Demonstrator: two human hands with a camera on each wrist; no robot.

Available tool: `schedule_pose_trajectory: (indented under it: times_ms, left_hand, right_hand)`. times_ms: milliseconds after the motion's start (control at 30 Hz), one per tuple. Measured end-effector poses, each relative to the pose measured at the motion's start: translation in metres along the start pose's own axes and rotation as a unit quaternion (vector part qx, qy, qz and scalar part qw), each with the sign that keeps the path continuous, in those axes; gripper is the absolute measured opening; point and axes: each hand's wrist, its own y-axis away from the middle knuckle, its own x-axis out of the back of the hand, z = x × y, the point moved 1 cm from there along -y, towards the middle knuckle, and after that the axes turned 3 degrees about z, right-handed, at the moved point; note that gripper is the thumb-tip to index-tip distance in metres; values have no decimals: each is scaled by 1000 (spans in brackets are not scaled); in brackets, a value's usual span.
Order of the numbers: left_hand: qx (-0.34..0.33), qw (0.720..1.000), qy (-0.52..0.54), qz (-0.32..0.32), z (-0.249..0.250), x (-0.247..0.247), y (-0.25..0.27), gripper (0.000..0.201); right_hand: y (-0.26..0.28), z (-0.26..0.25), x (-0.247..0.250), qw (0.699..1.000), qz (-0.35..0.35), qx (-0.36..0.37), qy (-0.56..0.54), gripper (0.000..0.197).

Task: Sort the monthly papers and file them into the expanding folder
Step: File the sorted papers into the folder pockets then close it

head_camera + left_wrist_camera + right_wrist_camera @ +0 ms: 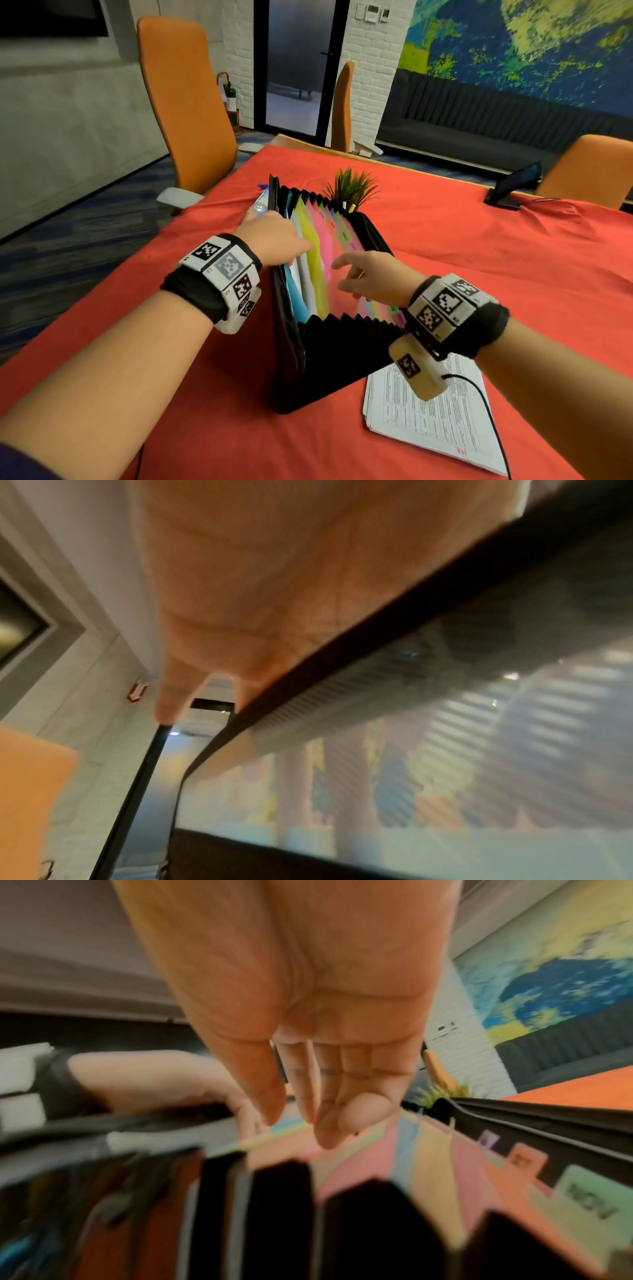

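Observation:
A black expanding folder (329, 356) stands open on the red table (479, 260), its coloured dividers (318, 246) fanned out. My left hand (274, 229) grips the folder's left cover, fingers outside and thumb inside by the front pockets. The left wrist view shows my palm (257, 588) against that cover's edge (342, 653). My right hand (346, 274) hovers just above the pink dividers, fingers straight and holding nothing. In the right wrist view its fingers (325, 1096) point at the dividers (428, 1158), near a green NOV tab (589, 1199). A stack of printed papers (435, 428) lies to the folder's right, below my right wrist.
A small green plant (352, 188) stands just behind the folder. A phone on a stand (513, 185) sits at the table's far right edge. Orange chairs (185, 102) (592, 168) flank the table. A cable runs from my right wrist over the papers.

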Motion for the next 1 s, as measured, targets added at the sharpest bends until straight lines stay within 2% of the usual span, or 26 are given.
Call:
schedule_pose_trajectory:
  times_ms: [67, 133, 167, 233, 267, 333, 400, 467, 533, 633, 733, 800, 867, 967, 1000]
  left_hand:
    - [6, 997, -71, 14, 9, 1, 3, 46]
    - [-29, 993, -113, 22, 15, -2, 6, 24]
    - [-52, 991, -122, 20, 16, -5, 6, 28]
    - [-99, 984, -149, -3, 16, -10, 4, 64]
    - [-125, 977, -175, -9, 16, -9, 3, 73]
    - [-164, 960, -224, -23, 20, -8, 1, 77]
    - [-189, 947, -256, -42, 23, -8, -3, 79]
    - [-198, 938, -279, -58, 27, -9, -5, 83]
    - [-204, 932, -290, -73, 29, -9, -5, 82]
    - [-194, 953, -226, -52, 23, -8, -5, 64]
    - [-158, 979, -125, -6, 17, -12, -2, 37]
    - [-120, 991, -61, 19, 16, -13, 0, 31]
    - [-78, 996, -19, 24, 17, -15, -1, 30]
    - [-40, 999, -1, 25, 20, -18, -4, 24]
    - [-33, 999, 4, 29, 22, -19, -5, 20]
  right_hand:
    - [8, 14, 9, 996, 48, -15, -76, 23]
    - [18, 40, 18, 979, 133, -54, -143, 15]
    - [23, 59, 20, 967, 170, -86, -170, 13]
    - [36, 104, 13, 951, 191, -175, -167, 14]
    - [43, 128, 5, 951, 164, -226, -135, 16]
    - [57, 174, -20, 941, 63, -328, -46, 23]
    - [72, 211, -48, 911, 3, -411, 16, 46]
    - [90, 230, -71, 880, 0, -475, 3, 66]
    - [104, 242, -90, 854, 1, -520, -28, 72]
    - [116, 256, -115, 836, 10, -546, -51, 72]
    - [118, 272, -130, 834, 52, -547, -55, 71]
    - [119, 270, -129, 832, 72, -546, -67, 64]
    - [121, 266, -126, 831, 95, -544, -69, 51]
    - [127, 259, -120, 833, 147, -532, -43, 11]
    - [130, 257, -118, 834, 162, -526, -43, 4]
